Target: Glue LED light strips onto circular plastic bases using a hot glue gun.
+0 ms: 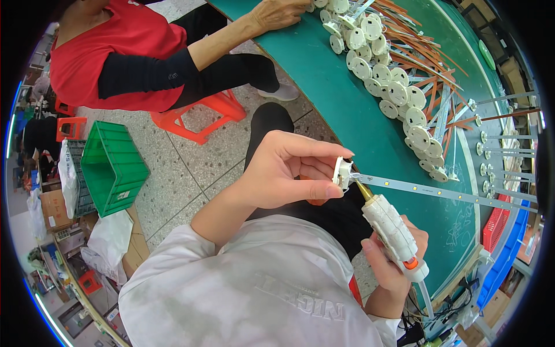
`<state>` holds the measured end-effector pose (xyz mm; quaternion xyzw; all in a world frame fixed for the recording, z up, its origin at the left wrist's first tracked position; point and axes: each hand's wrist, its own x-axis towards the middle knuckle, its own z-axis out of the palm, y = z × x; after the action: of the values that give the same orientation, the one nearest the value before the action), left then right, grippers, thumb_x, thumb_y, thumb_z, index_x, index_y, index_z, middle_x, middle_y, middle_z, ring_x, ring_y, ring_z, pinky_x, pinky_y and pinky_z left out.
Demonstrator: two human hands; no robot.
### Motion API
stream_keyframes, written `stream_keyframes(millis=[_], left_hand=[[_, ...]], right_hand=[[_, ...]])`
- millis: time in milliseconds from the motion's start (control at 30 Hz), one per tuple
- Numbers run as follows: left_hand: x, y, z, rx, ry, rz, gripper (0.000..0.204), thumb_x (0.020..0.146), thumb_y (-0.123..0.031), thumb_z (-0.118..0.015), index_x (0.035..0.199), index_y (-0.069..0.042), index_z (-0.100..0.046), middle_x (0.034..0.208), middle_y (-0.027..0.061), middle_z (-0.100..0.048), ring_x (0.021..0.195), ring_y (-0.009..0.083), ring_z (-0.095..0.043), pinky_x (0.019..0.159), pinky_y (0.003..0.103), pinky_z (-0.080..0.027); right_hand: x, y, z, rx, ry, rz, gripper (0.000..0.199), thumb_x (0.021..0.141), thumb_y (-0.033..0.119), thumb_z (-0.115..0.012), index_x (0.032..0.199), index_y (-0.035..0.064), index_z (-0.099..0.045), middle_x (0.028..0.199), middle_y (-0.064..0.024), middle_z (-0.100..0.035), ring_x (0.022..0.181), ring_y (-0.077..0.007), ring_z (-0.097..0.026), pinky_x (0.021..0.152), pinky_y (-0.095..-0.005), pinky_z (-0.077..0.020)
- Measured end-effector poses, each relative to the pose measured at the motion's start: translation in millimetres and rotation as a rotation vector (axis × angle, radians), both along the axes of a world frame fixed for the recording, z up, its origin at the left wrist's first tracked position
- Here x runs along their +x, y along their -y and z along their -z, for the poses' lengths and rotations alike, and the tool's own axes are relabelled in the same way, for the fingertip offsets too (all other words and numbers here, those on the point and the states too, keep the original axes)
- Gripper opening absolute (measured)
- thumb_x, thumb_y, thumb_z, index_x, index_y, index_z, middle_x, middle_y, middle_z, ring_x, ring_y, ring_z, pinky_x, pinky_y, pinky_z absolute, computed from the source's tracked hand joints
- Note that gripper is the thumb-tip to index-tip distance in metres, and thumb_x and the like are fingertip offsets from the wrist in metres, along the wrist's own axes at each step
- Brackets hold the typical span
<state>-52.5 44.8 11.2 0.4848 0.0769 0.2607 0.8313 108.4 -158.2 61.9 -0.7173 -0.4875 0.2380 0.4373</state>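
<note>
My left hand [286, 173] pinches a small white round cap [342, 173] fixed to the end of a long thin light strip [439, 192] that runs right over the green table [358, 121]. My right hand [393, 260] grips a white glue gun [393, 231] with an orange trigger. Its brass nozzle touches the joint between cap and strip.
A pile of white caps [381, 75] with strips and orange wires lies at the table's far side. A co-worker in a red top [110, 52] sits on an orange stool [202, 115], one hand [277, 14] at the pile. A green crate [113, 168] stands on the floor at left.
</note>
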Motion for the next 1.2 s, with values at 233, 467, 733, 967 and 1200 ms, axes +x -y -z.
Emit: stream_keyframes(millis=[233, 467, 733, 967, 1200], left_hand=[[-3.2, -0.2, -4.7, -0.023, -0.099, 0.014, 0.054, 0.075, 0.004, -0.083, 0.124, 0.012, -0.063, 0.107, 0.0227, -0.072, 0.103, 0.0260, -0.072, 0.090, 0.037, -0.060], [-0.8, 0.7, -0.3, 0.036, 0.010, -0.007, 0.048, 0.079, 0.009, -0.079, 0.125, 0.006, -0.065, 0.107, 0.0174, -0.073, 0.095, 0.0194, -0.073, 0.083, 0.030, -0.062], [-2.1, -0.7, 0.2, 0.039, -0.001, 0.014, 0.048, 0.080, 0.009, -0.079, 0.125, 0.006, -0.065, 0.107, 0.0176, -0.073, 0.095, 0.0195, -0.073, 0.083, 0.030, -0.063], [-3.2, -0.2, 0.1, 0.033, 0.004, 0.000, 0.050, 0.079, 0.009, -0.079, 0.126, 0.006, -0.065, 0.109, 0.0187, -0.072, 0.096, 0.0209, -0.073, 0.084, 0.032, -0.062], [-5.0, 0.1, -0.2, 0.022, -0.011, -0.004, 0.050, 0.079, 0.010, -0.078, 0.127, 0.007, -0.064, 0.109, 0.0192, -0.072, 0.097, 0.0215, -0.073, 0.085, 0.032, -0.062]], right_hand=[[5.6, 4.6, -2.9, -0.038, 0.037, -0.098, 0.026, 0.063, 0.007, -0.077, 0.085, -0.0040, -0.069, 0.066, -0.0077, -0.062, 0.057, -0.0180, -0.054, 0.054, -0.0285, -0.0403], [3.6, 0.2, -2.7, -0.041, 0.051, -0.074, 0.028, 0.059, 0.008, -0.079, 0.085, 0.0007, -0.073, 0.060, -0.0053, -0.059, 0.052, -0.0194, -0.046, 0.053, -0.0314, -0.0346], [1.7, -1.2, -3.5, 0.002, 0.041, -0.049, 0.035, 0.055, 0.012, -0.081, 0.088, 0.0042, -0.079, 0.055, -0.0036, -0.057, 0.047, -0.0201, -0.038, 0.052, -0.0333, -0.0291], [2.4, 3.7, -9.0, -0.076, 0.023, -0.087, 0.024, 0.062, 0.010, -0.077, 0.080, -0.0014, -0.068, 0.063, -0.0055, -0.061, 0.056, -0.0192, -0.051, 0.057, -0.0310, -0.0366], [1.6, -0.6, -3.7, 0.008, 0.030, -0.084, 0.037, 0.057, 0.016, -0.081, 0.093, 0.0044, -0.079, 0.057, -0.0034, -0.060, 0.047, -0.0198, -0.036, 0.052, -0.0337, -0.0285]])
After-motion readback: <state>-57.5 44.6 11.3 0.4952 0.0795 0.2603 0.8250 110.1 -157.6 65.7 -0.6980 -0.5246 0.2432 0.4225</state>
